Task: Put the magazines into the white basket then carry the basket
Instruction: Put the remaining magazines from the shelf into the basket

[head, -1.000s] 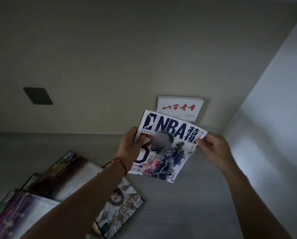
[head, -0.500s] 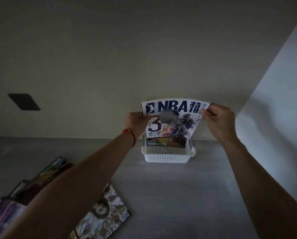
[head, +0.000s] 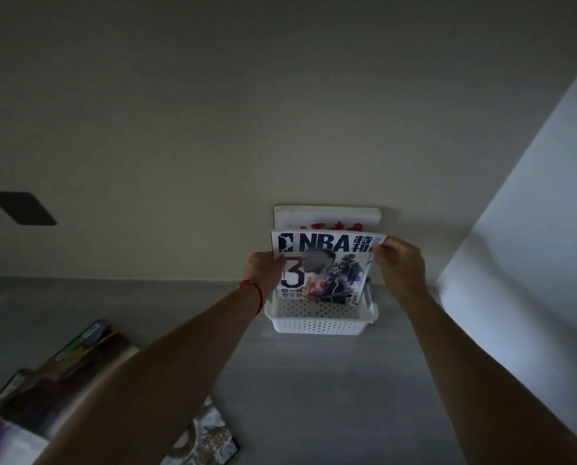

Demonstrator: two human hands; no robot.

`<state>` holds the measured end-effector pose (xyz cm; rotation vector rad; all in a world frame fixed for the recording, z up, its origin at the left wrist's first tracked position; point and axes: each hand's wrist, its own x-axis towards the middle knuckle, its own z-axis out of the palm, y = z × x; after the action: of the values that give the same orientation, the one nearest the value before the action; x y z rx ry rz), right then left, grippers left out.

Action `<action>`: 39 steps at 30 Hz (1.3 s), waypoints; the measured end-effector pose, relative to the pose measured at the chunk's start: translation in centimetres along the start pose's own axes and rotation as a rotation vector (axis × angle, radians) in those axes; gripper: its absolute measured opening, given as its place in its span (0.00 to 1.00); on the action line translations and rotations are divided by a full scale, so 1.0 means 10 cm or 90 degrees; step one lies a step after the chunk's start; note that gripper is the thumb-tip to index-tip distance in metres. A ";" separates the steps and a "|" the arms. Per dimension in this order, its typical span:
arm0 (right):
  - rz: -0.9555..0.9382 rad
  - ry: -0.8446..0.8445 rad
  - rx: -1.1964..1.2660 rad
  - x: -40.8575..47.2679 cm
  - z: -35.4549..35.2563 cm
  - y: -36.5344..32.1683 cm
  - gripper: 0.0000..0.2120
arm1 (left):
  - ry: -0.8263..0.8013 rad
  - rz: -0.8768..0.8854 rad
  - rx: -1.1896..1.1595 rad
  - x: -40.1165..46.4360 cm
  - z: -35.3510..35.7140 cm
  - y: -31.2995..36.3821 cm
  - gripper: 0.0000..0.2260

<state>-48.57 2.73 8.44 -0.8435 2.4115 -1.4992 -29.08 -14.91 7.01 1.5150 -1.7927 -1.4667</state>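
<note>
An NBA magazine is held upright over the white basket at the far side of the grey surface, its lower edge already lowered inside the rim, in front of a white magazine with red lettering that stands against the wall. Its left edge is gripped by the left hand, and its top right corner is pinched by the right hand. The cover is turned toward the camera, title uppermost, and the long axis runs nearly vertical, tilted slightly back toward the wall. If released early, the thin pages could buckle or slump forward over the near rim (the basket looks shallower than the magazine is tall). More magazines are left lying at the near left, so loading is judged unfinished.
</note>
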 end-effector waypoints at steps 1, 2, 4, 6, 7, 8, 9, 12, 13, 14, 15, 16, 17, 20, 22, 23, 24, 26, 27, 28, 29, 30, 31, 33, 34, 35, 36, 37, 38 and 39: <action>0.029 -0.023 0.028 0.01 -0.02 0.00 0.05 | -0.018 0.004 0.003 0.00 0.03 0.02 0.07; 0.046 -0.061 0.060 0.00 -0.04 0.00 0.08 | -0.042 0.002 -0.005 -0.01 0.04 0.04 0.09; 0.040 -0.161 0.145 -0.07 -0.08 -0.03 0.14 | -0.079 -0.012 -0.037 -0.03 0.04 0.05 0.23; 0.034 -0.249 0.225 -0.17 -0.08 -0.05 0.21 | -0.093 0.002 -0.039 -0.06 -0.02 0.00 0.31; 0.036 -0.271 0.237 -0.22 -0.08 -0.05 0.23 | -0.105 0.008 -0.044 -0.09 -0.05 -0.04 0.31; 0.041 -0.276 0.232 -0.28 -0.08 -0.05 0.24 | -0.116 0.009 -0.068 -0.12 -0.07 -0.07 0.31; 0.051 -0.270 0.214 -0.33 -0.07 -0.06 0.24 | -0.120 0.000 -0.104 -0.17 -0.10 -0.10 0.31; 0.099 -0.246 0.137 -0.53 -0.01 -0.05 0.21 | -0.098 0.025 -0.119 -0.39 -0.25 -0.29 0.27; 0.108 -0.254 0.119 -0.63 0.03 -0.06 0.19 | -0.086 0.061 -0.074 -0.48 -0.35 -0.41 0.24; 0.113 -0.271 0.111 -0.75 0.08 -0.07 0.16 | -0.073 0.100 -0.016 -0.57 -0.48 -0.58 0.23; 0.119 -0.291 0.112 -0.88 0.15 -0.08 0.14 | -0.066 0.130 0.042 -0.67 -0.64 -0.77 0.22; 0.130 -0.309 0.119 -1.03 0.24 -0.09 0.12 | -0.064 0.142 0.094 -0.78 -0.80 -0.99 0.21; 0.146 -0.326 0.130 -1.20 0.34 -0.10 0.10 | -0.056 0.138 0.139 -0.88 -0.99 -1.23 0.21; 0.183 -0.382 0.120 -1.76 0.78 -0.14 0.07 | 0.015 0.114 0.249 -1.17 -1.59 -1.94 0.19; 0.193 -0.428 0.088 -2.18 1.16 -0.19 0.07 | 0.019 0.100 0.349 -1.29 -1.98 -2.34 0.22; 0.196 -0.450 0.077 -2.38 1.36 -0.23 0.06 | 0.016 0.091 0.392 -1.33 -2.16 -2.50 0.24; 0.197 -0.470 0.066 -2.58 1.57 -0.27 0.06 | 0.018 0.080 0.425 -1.35 -2.33 -2.63 0.25; 0.195 -0.511 0.051 -2.92 1.98 -0.37 0.06 | 0.033 0.049 0.487 -1.38 -2.64 -2.84 0.28; 0.200 -0.530 0.048 -3.07 2.18 -0.42 0.05 | 0.032 0.031 0.519 -1.39 -2.78 -2.92 0.29; 0.211 -0.546 0.044 -3.19 2.35 -0.48 0.07 | 0.023 0.015 0.544 -1.39 -2.91 -3.00 0.30; 0.223 -0.560 0.036 -3.30 2.52 -0.54 0.11 | 0.013 0.003 0.561 -1.39 -3.02 -3.07 0.31; 0.239 -0.572 0.026 -3.39 2.66 -0.61 0.14 | 0.005 -0.002 0.569 -1.40 -3.11 -3.14 0.31; 0.260 -0.575 0.022 -3.46 2.78 -0.67 0.16 | -0.004 0.000 0.570 -1.41 -3.19 -3.21 0.32; 0.288 -0.552 0.018 -3.59 2.99 -0.77 0.17 | -0.032 0.026 0.526 -1.44 -3.33 -3.34 0.32; 0.291 -0.540 0.003 -3.64 3.07 -0.80 0.17 | -0.046 0.050 0.491 -1.46 -3.38 -3.40 0.32; 0.294 -0.535 -0.015 -3.69 3.13 -0.84 0.17 | -0.057 0.077 0.468 -1.48 -3.44 -3.47 0.31; 0.298 -0.527 -0.031 -3.74 3.19 -0.87 0.18 | -0.061 0.112 0.461 -1.47 -3.50 -3.54 0.30; 0.301 -0.514 -0.044 -3.79 3.23 -0.89 0.18 | -0.060 0.152 0.461 -1.46 -3.55 -3.59 0.30; 0.302 -0.496 -0.052 -3.83 3.25 -0.90 0.18 | -0.060 0.182 0.463 -1.44 -3.60 -3.63 0.29; 0.301 -0.478 -0.054 -3.86 3.26 -0.90 0.17 | -0.061 0.204 0.466 -1.41 -3.64 -3.63 0.26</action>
<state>0.58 -3.98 -4.63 -0.6284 1.9148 -0.7271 22.74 -15.01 -5.58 1.3489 -2.6606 -0.7657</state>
